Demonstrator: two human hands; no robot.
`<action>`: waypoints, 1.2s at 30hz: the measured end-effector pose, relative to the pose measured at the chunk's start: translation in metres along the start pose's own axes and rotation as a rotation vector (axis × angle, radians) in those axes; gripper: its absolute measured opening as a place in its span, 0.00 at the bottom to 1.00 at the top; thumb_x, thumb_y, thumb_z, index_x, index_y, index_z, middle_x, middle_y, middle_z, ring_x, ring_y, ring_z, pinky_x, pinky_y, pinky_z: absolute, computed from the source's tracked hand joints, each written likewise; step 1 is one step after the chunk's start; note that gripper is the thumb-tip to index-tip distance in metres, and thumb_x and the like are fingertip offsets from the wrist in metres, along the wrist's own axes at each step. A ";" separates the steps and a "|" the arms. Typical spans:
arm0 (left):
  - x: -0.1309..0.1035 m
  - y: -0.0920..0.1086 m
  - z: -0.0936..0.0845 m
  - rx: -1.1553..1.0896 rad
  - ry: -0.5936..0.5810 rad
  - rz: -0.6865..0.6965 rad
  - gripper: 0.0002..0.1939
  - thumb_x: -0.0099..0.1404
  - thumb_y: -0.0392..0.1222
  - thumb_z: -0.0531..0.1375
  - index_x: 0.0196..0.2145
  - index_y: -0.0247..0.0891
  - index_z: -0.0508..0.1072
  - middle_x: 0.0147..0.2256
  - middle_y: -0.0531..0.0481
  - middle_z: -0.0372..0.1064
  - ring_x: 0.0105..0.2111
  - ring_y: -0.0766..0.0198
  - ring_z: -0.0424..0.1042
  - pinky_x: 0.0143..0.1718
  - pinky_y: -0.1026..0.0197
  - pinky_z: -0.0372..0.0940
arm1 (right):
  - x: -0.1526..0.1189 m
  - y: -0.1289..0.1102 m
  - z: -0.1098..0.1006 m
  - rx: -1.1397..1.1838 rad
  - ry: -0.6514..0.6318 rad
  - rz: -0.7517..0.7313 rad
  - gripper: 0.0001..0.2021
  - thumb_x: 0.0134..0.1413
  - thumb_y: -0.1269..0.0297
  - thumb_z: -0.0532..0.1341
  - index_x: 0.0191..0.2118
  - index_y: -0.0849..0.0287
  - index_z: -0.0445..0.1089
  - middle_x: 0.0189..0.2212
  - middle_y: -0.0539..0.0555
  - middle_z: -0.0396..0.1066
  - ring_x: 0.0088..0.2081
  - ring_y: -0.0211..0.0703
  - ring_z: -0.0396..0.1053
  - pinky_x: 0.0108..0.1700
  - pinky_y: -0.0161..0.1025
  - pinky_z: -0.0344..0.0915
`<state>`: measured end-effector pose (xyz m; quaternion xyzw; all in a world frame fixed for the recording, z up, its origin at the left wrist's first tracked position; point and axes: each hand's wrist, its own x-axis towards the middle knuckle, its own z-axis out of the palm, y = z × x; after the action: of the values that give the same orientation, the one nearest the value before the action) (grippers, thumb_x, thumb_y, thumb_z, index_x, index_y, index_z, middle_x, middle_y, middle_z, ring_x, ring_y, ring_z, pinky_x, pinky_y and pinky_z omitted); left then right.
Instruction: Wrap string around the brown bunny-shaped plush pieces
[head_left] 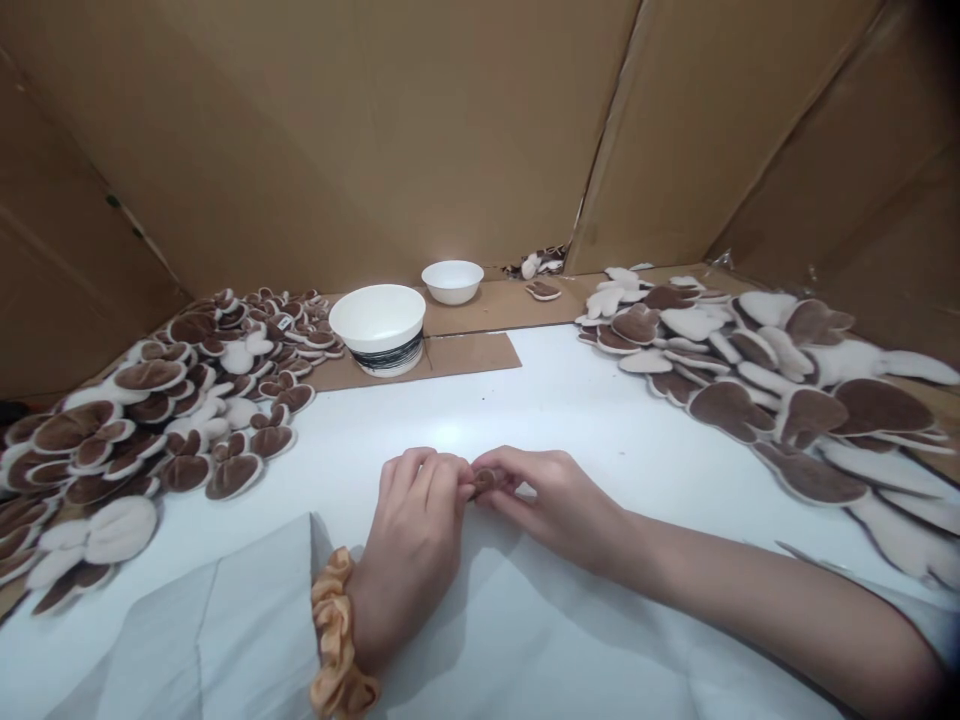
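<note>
Both hands meet over the white tabletop (570, 390), close to my body. My left hand (427, 500) is closed, its fingertips pinching a small brown fabric piece (484, 482). From the other side, the thumb and fingers of my right hand (551, 500) grip the same piece. Most of it is hidden behind the fingers, so its full shape cannot be made out. An orange scrunchie (337, 635) circles my left wrist.
Brown and white plush pieces, bow-shaped, are heaped at the left (232, 470). Flat brown and white pieces (731, 410) are piled at the right. A white bowl with black bands (379, 310) and a smaller white bowl (452, 275) stand behind, before cardboard walls (337, 130).
</note>
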<state>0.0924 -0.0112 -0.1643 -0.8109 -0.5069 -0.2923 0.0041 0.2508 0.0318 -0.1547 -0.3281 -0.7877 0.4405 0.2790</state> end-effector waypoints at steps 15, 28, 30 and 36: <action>0.004 -0.001 -0.003 0.056 0.053 0.027 0.03 0.62 0.31 0.51 0.34 0.35 0.62 0.34 0.49 0.63 0.37 0.59 0.57 0.39 0.56 0.51 | 0.003 -0.004 0.001 0.350 -0.028 0.133 0.10 0.50 0.69 0.56 0.40 0.60 0.62 0.33 0.53 0.68 0.34 0.37 0.67 0.37 0.36 0.64; 0.012 -0.010 0.006 -0.864 -0.005 -0.528 0.12 0.61 0.40 0.53 0.42 0.37 0.58 0.37 0.47 0.63 0.36 0.63 0.66 0.36 0.60 0.63 | 0.006 0.002 0.001 0.614 0.053 0.161 0.17 0.50 0.67 0.58 0.46 0.56 0.54 0.36 0.52 0.65 0.34 0.37 0.68 0.37 0.37 0.64; 0.012 -0.010 0.006 -0.856 0.012 -0.537 0.12 0.60 0.40 0.54 0.41 0.36 0.59 0.36 0.47 0.64 0.36 0.62 0.66 0.36 0.60 0.62 | 0.006 0.002 0.001 0.636 0.070 0.212 0.16 0.49 0.65 0.58 0.44 0.58 0.56 0.35 0.53 0.65 0.33 0.37 0.67 0.37 0.37 0.64; 0.010 -0.009 0.006 -0.904 0.036 -0.490 0.13 0.59 0.37 0.54 0.43 0.37 0.58 0.38 0.46 0.63 0.37 0.62 0.66 0.37 0.60 0.63 | 0.008 0.000 -0.003 0.575 0.028 0.285 0.10 0.47 0.62 0.59 0.34 0.63 0.63 0.34 0.54 0.66 0.35 0.38 0.66 0.39 0.37 0.62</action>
<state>0.0911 0.0034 -0.1666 -0.5839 -0.5048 -0.4887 -0.4066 0.2481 0.0396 -0.1516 -0.3487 -0.5731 0.6753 0.3066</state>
